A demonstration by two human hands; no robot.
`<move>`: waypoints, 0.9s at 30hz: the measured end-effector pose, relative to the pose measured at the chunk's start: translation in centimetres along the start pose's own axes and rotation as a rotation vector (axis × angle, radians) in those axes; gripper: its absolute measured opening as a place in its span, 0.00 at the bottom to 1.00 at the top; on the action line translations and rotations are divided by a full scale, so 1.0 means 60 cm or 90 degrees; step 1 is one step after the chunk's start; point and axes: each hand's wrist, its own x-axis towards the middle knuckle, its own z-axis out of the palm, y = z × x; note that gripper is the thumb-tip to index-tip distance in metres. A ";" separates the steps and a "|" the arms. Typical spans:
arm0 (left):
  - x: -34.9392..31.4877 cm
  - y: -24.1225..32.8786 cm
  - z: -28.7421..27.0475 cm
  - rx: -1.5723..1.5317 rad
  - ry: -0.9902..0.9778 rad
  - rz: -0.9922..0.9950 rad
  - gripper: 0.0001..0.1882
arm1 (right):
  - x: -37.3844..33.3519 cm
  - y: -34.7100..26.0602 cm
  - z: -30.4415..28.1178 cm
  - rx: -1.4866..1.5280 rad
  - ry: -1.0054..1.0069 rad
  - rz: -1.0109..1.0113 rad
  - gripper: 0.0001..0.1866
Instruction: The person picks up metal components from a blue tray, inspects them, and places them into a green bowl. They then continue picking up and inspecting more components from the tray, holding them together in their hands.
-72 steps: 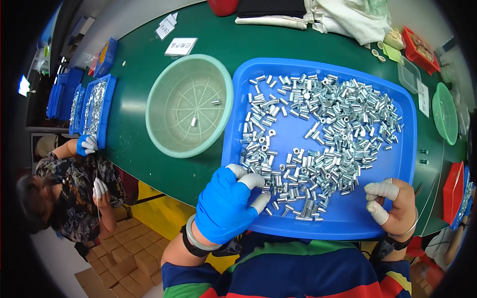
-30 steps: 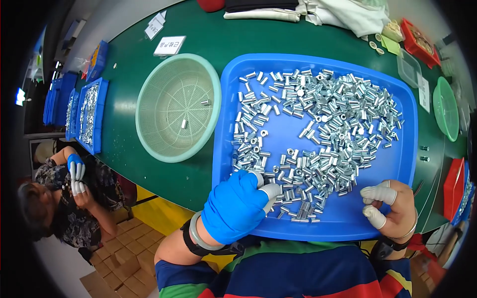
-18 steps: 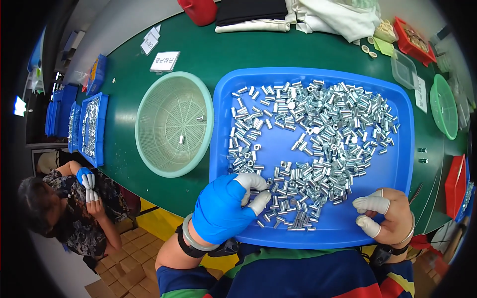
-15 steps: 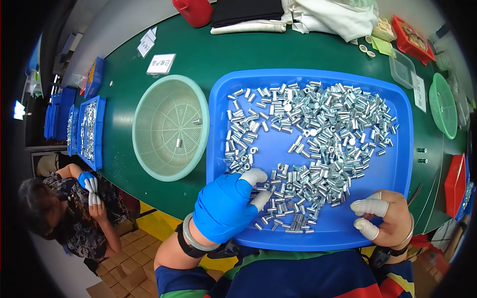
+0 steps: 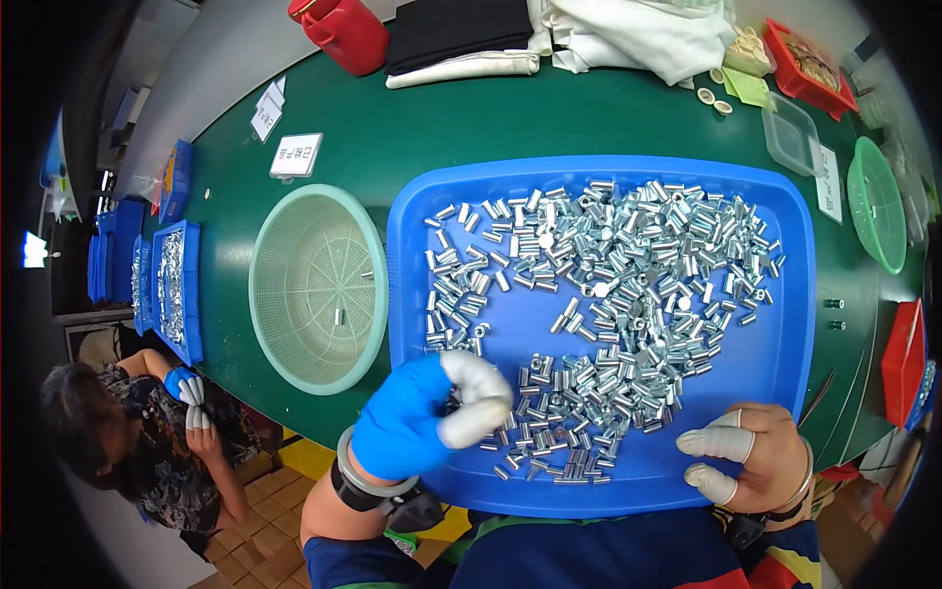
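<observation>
A big blue tray point(image 5: 746, 363) lies before me, strewn with many small silver flanged metal sleeves point(image 5: 638, 285) that look like rivet nuts. My left hand point(image 5: 432, 407), in a blue glove with white fingertip covers, hovers over the tray's near left part. Its thumb and forefinger are closed in a pinch; whatever may be between them is hidden. At the near right of the tray is my right hand point(image 5: 751, 456), white covers on its fingers, with thumb and fingers a little apart and nothing visible between them. Left of the tray, a pale green mesh basket point(image 5: 294, 265) contains two sleeves.
A red jug point(image 5: 343, 34) and folded cloths point(image 5: 461, 44) stand along the back. Small blue bins point(image 5: 177, 285) of metal parts are at the left, near a seated person point(image 5: 147, 442). Rightward are a green basket point(image 5: 873, 206), a red bin point(image 5: 901, 363) and two loose sleeves point(image 5: 835, 314).
My left hand has drawn back slightly leftward and lifted from the sleeves, its thumb and forefinger closing together. My right hand shifted slightly. The whole view has moved a little.
</observation>
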 end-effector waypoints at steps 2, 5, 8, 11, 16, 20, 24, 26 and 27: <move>0.012 0.017 0.021 0.552 0.059 0.019 0.06 | 0.002 -0.002 0.000 -0.009 -0.009 -0.003 0.15; 0.026 0.001 0.027 0.737 0.058 0.153 0.07 | 0.002 -0.001 0.000 -0.008 -0.016 -0.007 0.15; 0.031 0.000 0.024 0.793 0.055 0.226 0.07 | 0.002 0.000 0.002 0.000 -0.018 -0.010 0.16; 0.028 0.003 0.015 0.726 0.049 0.236 0.07 | 0.001 0.001 0.002 0.002 -0.014 -0.009 0.16; 0.010 0.002 0.008 0.004 0.003 0.030 0.10 | 0.004 0.000 0.002 0.003 -0.013 -0.016 0.16; 0.014 -0.002 0.022 0.356 -0.042 0.020 0.10 | 0.001 -0.001 0.002 -0.008 -0.009 -0.007 0.14; 0.026 -0.018 0.033 0.660 -0.074 0.180 0.10 | 0.000 0.001 0.003 -0.002 -0.006 -0.009 0.14; 0.027 -0.024 0.034 0.730 -0.104 0.223 0.11 | 0.000 -0.001 0.003 0.000 -0.008 -0.012 0.15; 0.024 -0.020 0.034 0.729 -0.106 0.223 0.11 | 0.001 -0.002 0.002 0.001 -0.009 -0.014 0.15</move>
